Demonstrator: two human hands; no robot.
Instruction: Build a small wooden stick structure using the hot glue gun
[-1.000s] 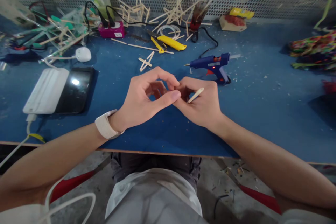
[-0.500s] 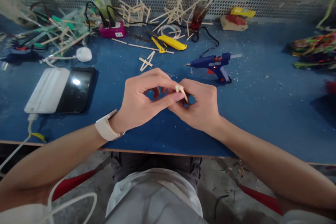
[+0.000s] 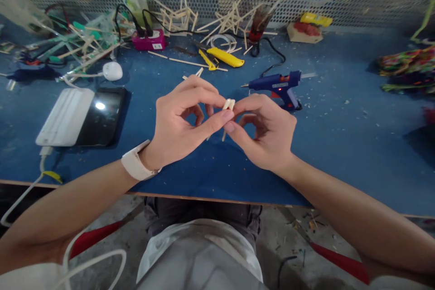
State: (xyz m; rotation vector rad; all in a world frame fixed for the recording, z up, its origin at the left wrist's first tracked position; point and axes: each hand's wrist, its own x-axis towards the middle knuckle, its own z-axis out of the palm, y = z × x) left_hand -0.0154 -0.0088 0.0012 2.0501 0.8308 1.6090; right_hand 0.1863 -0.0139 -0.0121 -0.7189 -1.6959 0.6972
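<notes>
My left hand and my right hand meet above the blue table, fingertips pinched together on a small pale wooden stick. The stick stands nearly upright between thumbs and forefingers, its top end showing above them. A white watch is on my left wrist. A blue glue gun lies just behind my right hand, its red light on.
A phone and a white power bank lie at the left. Yellow cutters, a pink power strip and several stick structures crowd the back by the mesh wall. Colourful material sits at the right.
Both hands have risen slightly from the table. The stick, earlier lying slanted in my right hand, now stands upright, pinched between both hands.
</notes>
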